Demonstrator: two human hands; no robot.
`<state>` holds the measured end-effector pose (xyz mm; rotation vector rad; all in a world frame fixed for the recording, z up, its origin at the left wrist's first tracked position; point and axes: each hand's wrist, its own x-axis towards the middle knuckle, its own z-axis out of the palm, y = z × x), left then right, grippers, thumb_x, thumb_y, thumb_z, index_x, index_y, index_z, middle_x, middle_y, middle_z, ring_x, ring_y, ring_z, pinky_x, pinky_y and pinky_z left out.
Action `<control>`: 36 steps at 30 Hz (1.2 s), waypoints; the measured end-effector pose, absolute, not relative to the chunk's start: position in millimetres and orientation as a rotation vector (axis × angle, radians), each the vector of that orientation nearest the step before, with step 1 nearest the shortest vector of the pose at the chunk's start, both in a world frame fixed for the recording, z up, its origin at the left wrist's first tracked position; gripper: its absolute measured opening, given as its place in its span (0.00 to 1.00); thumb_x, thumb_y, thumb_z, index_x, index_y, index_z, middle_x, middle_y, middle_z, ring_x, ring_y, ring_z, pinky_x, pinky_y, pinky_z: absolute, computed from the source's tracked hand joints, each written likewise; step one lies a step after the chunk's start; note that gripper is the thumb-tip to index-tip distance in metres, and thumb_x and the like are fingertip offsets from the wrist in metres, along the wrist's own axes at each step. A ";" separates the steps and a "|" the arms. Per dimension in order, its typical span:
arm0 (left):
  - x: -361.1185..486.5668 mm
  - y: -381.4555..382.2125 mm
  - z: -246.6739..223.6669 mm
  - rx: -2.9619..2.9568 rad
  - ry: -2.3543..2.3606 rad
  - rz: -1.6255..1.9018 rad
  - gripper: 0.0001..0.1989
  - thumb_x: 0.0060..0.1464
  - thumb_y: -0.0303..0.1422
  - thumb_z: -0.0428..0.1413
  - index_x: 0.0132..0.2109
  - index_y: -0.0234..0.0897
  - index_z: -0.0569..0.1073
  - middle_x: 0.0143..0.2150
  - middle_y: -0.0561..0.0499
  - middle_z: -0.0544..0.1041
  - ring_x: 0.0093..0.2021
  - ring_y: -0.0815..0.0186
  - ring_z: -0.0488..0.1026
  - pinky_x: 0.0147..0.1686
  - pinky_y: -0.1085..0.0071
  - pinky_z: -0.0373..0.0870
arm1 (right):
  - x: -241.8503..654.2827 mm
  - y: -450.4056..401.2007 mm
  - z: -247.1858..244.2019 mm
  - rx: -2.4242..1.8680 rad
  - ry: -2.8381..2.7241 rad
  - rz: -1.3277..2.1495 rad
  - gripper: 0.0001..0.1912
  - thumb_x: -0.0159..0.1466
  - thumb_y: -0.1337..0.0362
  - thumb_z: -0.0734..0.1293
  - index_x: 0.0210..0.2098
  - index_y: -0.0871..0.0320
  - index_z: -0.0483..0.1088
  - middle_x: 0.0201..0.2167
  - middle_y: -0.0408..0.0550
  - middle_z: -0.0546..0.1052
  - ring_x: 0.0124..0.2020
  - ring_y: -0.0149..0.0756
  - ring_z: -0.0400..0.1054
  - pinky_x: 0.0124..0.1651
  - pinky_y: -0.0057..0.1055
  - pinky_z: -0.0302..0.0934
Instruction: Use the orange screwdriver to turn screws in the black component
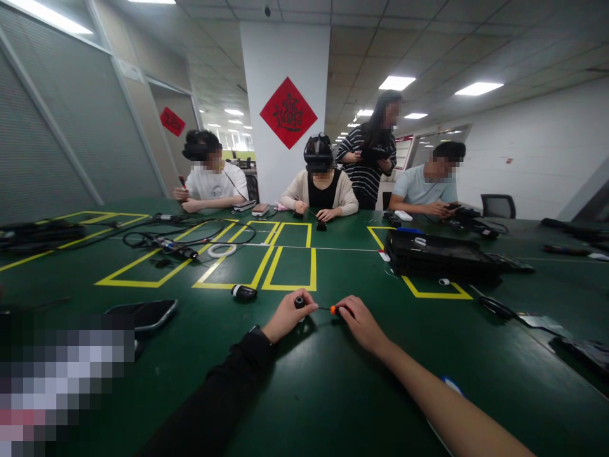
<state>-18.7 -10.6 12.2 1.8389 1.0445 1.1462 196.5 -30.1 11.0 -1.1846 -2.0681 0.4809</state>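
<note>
My left hand [286, 316] is closed round a small black cylindrical part [299, 303] with a round opening on top, just above the green table [304, 381]. In my right hand [359, 319] is a screwdriver [333, 310] with an orange and black handle, its thin shaft pointing left. The shaft's tip reaches the fingers of my left hand; whether it touches the black part is hidden. A black rounded object with a white band [244, 292] lies to the left of my left hand.
Yellow tape outlines [290, 287] mark the table ahead. Black cables [166, 241] and a white ring [221, 251] lie left, with a phone [143, 315] nearer. Black cases [438, 257] stand right. Several people sit or stand across the table, one [321, 184] directly opposite.
</note>
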 end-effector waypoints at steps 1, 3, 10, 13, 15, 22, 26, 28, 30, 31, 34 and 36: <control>-18.6 -10.6 12.3 1.838 1.046 1.148 0.11 0.46 0.39 0.56 0.29 0.33 0.69 0.27 0.53 0.70 0.28 0.70 0.66 0.30 0.74 0.61 | 196.5 -29.5 10.8 -1.179 -2.079 0.473 0.12 0.64 0.66 0.55 0.36 0.57 0.69 0.36 0.48 0.69 0.41 0.36 0.61 0.47 0.34 0.55; -18.6 -10.5 12.3 1.839 1.043 1.152 0.11 0.46 0.39 0.56 0.29 0.33 0.69 0.26 0.53 0.70 0.28 0.70 0.66 0.30 0.74 0.61 | 196.5 -28.6 10.8 -1.172 -2.091 0.464 0.11 0.64 0.66 0.55 0.35 0.57 0.69 0.35 0.48 0.69 0.41 0.36 0.61 0.46 0.34 0.55; -19.5 -9.6 11.1 1.857 1.064 1.142 0.12 0.46 0.39 0.56 0.29 0.33 0.69 0.27 0.53 0.71 0.29 0.69 0.67 0.31 0.74 0.61 | 196.4 -31.0 13.1 -1.156 -2.074 0.490 0.07 0.59 0.69 0.60 0.36 0.57 0.67 0.36 0.47 0.69 0.41 0.36 0.61 0.45 0.34 0.56; -19.6 -9.7 11.4 1.864 1.063 1.135 0.12 0.46 0.39 0.56 0.29 0.33 0.69 0.27 0.53 0.70 0.28 0.69 0.66 0.30 0.74 0.61 | 195.8 -32.4 13.7 -1.155 -2.069 0.487 0.07 0.57 0.69 0.62 0.37 0.56 0.66 0.36 0.46 0.69 0.40 0.36 0.61 0.45 0.34 0.56; -19.5 -9.9 11.7 1.866 1.058 1.136 0.12 0.47 0.39 0.56 0.29 0.33 0.69 0.27 0.53 0.70 0.28 0.69 0.66 0.30 0.74 0.61 | 195.6 -32.7 13.6 -1.165 -2.066 0.489 0.08 0.57 0.68 0.63 0.37 0.56 0.66 0.36 0.46 0.69 0.40 0.36 0.61 0.44 0.33 0.56; -19.5 -10.1 11.0 1.844 1.039 1.138 0.11 0.46 0.39 0.56 0.29 0.33 0.69 0.27 0.53 0.70 0.28 0.70 0.66 0.31 0.74 0.61 | 195.1 -32.3 14.2 -1.210 -2.081 0.490 0.10 0.63 0.64 0.57 0.37 0.57 0.68 0.37 0.47 0.69 0.42 0.36 0.61 0.46 0.34 0.55; -19.5 -11.4 12.6 1.847 1.048 1.138 0.11 0.47 0.39 0.56 0.30 0.33 0.69 0.27 0.53 0.70 0.29 0.69 0.66 0.31 0.74 0.62 | 194.9 -32.9 16.1 -1.211 -2.100 0.486 0.11 0.64 0.65 0.55 0.34 0.57 0.69 0.36 0.48 0.70 0.41 0.36 0.61 0.46 0.34 0.55; -19.3 -11.9 13.3 1.845 1.054 1.137 0.11 0.47 0.39 0.56 0.30 0.33 0.69 0.27 0.53 0.70 0.29 0.69 0.66 0.31 0.73 0.62 | 195.1 -33.5 17.3 -1.191 -2.107 0.487 0.10 0.63 0.65 0.56 0.34 0.57 0.69 0.36 0.48 0.69 0.41 0.36 0.61 0.46 0.34 0.55; -19.2 -12.1 13.6 1.845 1.056 1.139 0.11 0.47 0.38 0.56 0.29 0.33 0.69 0.27 0.53 0.70 0.28 0.69 0.66 0.31 0.73 0.62 | 195.4 -33.9 18.2 -1.171 -2.109 0.494 0.08 0.62 0.66 0.57 0.35 0.57 0.68 0.36 0.47 0.69 0.41 0.36 0.61 0.46 0.34 0.56; -19.1 -12.0 13.5 1.845 1.056 1.142 0.11 0.46 0.38 0.56 0.29 0.33 0.69 0.27 0.53 0.70 0.28 0.69 0.66 0.31 0.74 0.62 | 195.4 -34.1 18.4 -1.166 -2.105 0.498 0.07 0.62 0.66 0.58 0.36 0.57 0.68 0.36 0.47 0.69 0.41 0.36 0.61 0.45 0.34 0.56; -19.0 -11.4 12.4 1.845 1.056 1.146 0.11 0.45 0.38 0.57 0.29 0.33 0.69 0.27 0.53 0.70 0.28 0.70 0.66 0.31 0.74 0.61 | 195.2 -34.0 17.8 -1.165 -2.079 0.504 0.06 0.59 0.67 0.61 0.37 0.57 0.66 0.36 0.47 0.69 0.40 0.36 0.61 0.45 0.34 0.56; -19.0 -10.8 11.2 1.847 1.054 1.152 0.11 0.45 0.37 0.58 0.30 0.33 0.69 0.27 0.53 0.70 0.28 0.70 0.66 0.31 0.74 0.62 | 194.9 -33.9 16.8 -1.172 -2.070 0.512 0.07 0.57 0.67 0.63 0.37 0.57 0.66 0.36 0.46 0.69 0.40 0.36 0.62 0.44 0.34 0.57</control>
